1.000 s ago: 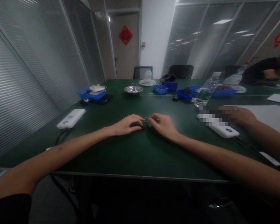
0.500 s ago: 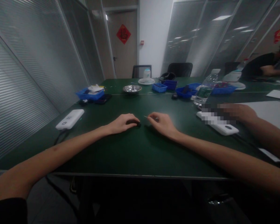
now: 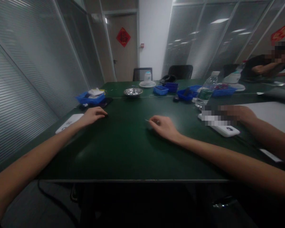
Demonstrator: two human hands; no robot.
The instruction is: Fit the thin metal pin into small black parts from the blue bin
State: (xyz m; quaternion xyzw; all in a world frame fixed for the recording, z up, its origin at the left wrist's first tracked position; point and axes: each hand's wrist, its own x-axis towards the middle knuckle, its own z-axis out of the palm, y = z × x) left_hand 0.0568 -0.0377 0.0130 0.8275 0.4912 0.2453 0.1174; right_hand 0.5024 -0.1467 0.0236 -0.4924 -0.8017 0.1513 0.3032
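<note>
Pinching a thin, pale, stick-like piece (image 3: 146, 120) between thumb and closed-up fingertips, the right hand (image 3: 163, 126) is over the middle of a dark green, smooth-topped table (image 3: 123, 152), with the piece's free end pointing left; whether that end touches the tabletop cannot be told. Well apart from it, the left hand (image 3: 92, 116) is curved with its fingers fairly narrow, and a small dark spot shows at the tips, too blurred to tell whether it is something held. Just beside and partly behind that hand and forearm lies a white, rounded, oblong device (image 3: 70, 123), and beyond it a bright blue plastic tray (image 3: 91, 100) holds crumpled white paper (image 3: 96, 91). Farther out, past the space between the hands, are a shiny, shallow metal bowl (image 3: 133, 94) and a small light-blue plastic basket (image 3: 161, 91). To the right, a clear plastic bottle (image 3: 206, 91) with a white cap stands tilted in view, near a co-worker's hand (image 3: 242, 114) above a second white oblong device (image 3: 228, 130)
</note>
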